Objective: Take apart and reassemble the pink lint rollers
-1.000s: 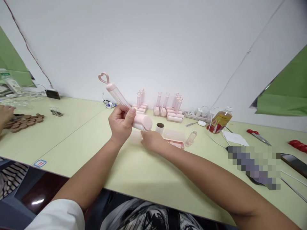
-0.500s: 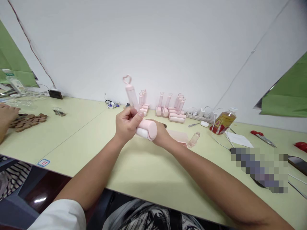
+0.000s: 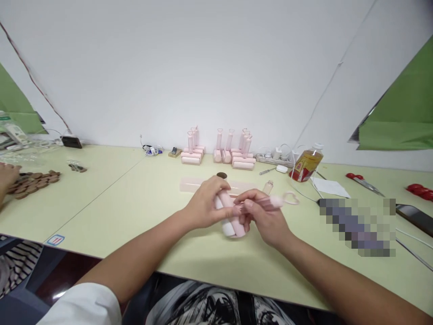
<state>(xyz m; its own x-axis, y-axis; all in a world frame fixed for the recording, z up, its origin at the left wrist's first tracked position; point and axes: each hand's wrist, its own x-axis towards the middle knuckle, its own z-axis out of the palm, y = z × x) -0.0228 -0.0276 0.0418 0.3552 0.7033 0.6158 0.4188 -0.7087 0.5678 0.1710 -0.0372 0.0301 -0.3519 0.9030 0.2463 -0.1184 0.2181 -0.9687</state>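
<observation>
Both hands hold one pink lint roller (image 3: 233, 225) above the table, its white roll turned toward the left. My left hand (image 3: 207, 203) wraps round the roller head, thumb across the place where the handle joins. Around the pink handle, my right hand (image 3: 267, 219) has its fingers closed; a heart-shaped loop sticks out to the right. Behind the hands lies a long translucent pink cover (image 3: 192, 184). A small clear bottle (image 3: 268, 187) rests at the cover's right end, and a dark round disc (image 3: 221, 175) is just behind it.
Several pink rollers (image 3: 243, 162) stand upright by the wall. To the right are a power strip (image 3: 270, 159), a drink bottle (image 3: 306, 164), scissors (image 3: 365, 184) and a phone (image 3: 414, 219). Another person's hand (image 3: 8, 174) is at far left beside brown discs (image 3: 34, 185).
The held roller has turned: its handle pointed up and now points right. My right hand has come round onto the handle, while my left hand has moved right onto the head. The view has shifted slightly.
</observation>
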